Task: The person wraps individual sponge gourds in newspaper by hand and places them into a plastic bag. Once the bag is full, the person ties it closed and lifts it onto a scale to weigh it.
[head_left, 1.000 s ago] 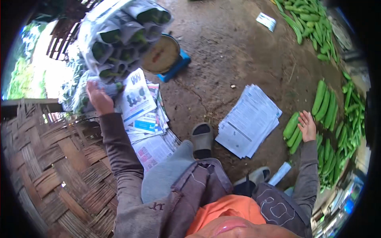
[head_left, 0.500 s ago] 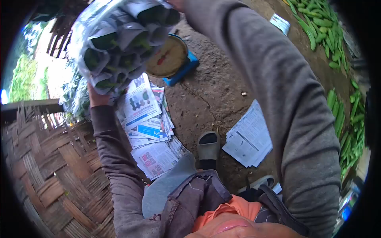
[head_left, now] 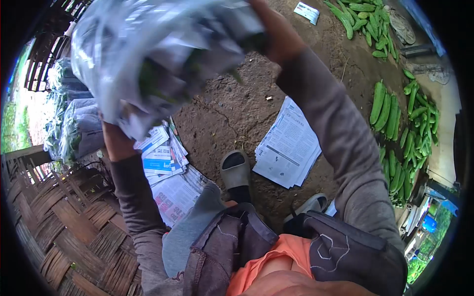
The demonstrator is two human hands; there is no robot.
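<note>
A large clear plastic bag [head_left: 116,64] fills the upper left, raised between my two hands and tilted with its open mouth toward me. Inside it are several paper-wrapped green vegetables [head_left: 190,74], their dark green ends showing; motion blurs them. My left hand [head_left: 117,140] grips the bag's lower left side, its fingers hidden behind the plastic. On the upper right side, my right hand [head_left: 279,33] holds the bag, and its fingertips are out of sight.
Below the bag lie stacked newspaper sheets [head_left: 170,190]; another pile [head_left: 289,148] is beside my sandal [head_left: 235,170]. Long green vegetables [head_left: 386,111] and bumpy gourds [head_left: 363,17] cover the right floor. Filled bags [head_left: 81,121] stand left, above a woven bamboo panel [head_left: 74,222].
The bag has come off the blue scale's side and moved nearer and to the right, now hiding the scale. My right hand has come into view. The camera view has shifted rightward.
</note>
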